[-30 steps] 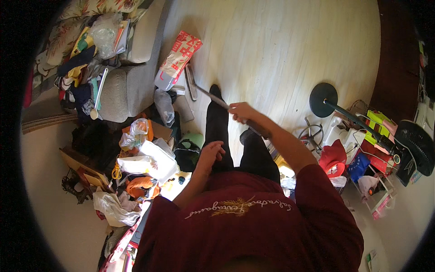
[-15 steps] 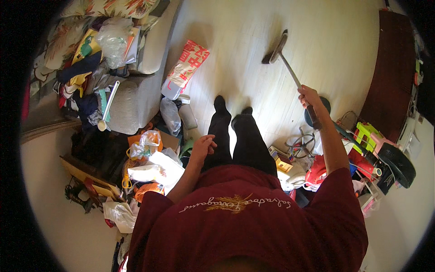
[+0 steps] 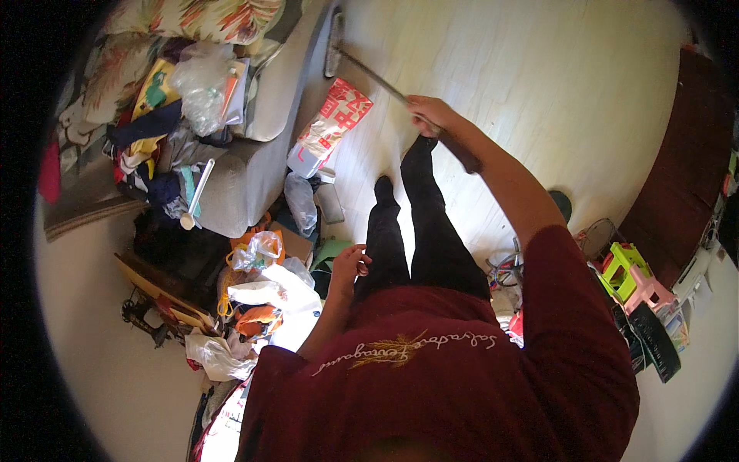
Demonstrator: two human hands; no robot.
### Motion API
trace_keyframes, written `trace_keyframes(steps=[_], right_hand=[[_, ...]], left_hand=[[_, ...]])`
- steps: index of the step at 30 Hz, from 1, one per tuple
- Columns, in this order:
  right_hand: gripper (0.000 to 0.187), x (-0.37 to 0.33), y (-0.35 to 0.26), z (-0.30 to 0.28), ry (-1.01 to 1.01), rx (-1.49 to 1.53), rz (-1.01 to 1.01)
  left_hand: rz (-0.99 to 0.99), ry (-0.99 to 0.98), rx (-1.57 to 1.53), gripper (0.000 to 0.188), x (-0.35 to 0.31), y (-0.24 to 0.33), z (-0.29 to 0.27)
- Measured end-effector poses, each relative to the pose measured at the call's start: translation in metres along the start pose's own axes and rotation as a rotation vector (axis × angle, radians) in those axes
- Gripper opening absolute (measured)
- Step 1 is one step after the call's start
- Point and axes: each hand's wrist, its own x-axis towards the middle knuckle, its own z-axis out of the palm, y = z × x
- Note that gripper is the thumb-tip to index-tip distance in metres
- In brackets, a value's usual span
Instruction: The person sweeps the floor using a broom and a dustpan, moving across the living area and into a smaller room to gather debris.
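Fingers of the right hand (image 3: 433, 115) clamped the broom (image 3: 376, 78), probably for reaching floor (image 3: 523, 92) beyond them; the left hand (image 3: 350, 268) hung half-open.

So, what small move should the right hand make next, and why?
Perhaps the right hand should swing the broom rightward: the broom head is close beside the sofa, and the red-printed bag lies between that head and the left foot.
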Motion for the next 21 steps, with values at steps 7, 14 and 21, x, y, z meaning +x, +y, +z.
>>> trace_keyframes(steps=[7,14,21], right_hand=[[0.025,0.065,0.02,-0.092,-0.11,-1.869,-0.48],[0.035,-0.079,0.061,-0.271,0.298,-1.533,-0.042],[0.045,-0.263,0.029,-0.317,0.726,-1.405,0.511]], left_hand=[[-0.063,-0.08,-0.008,0.026,0.019,0.034,0.089],[-0.016,-0.102,0.11,0.026,0.022,0.079,0.106],[0.053,-0.043,0.13,0.028,0.015,0.119,0.108]])
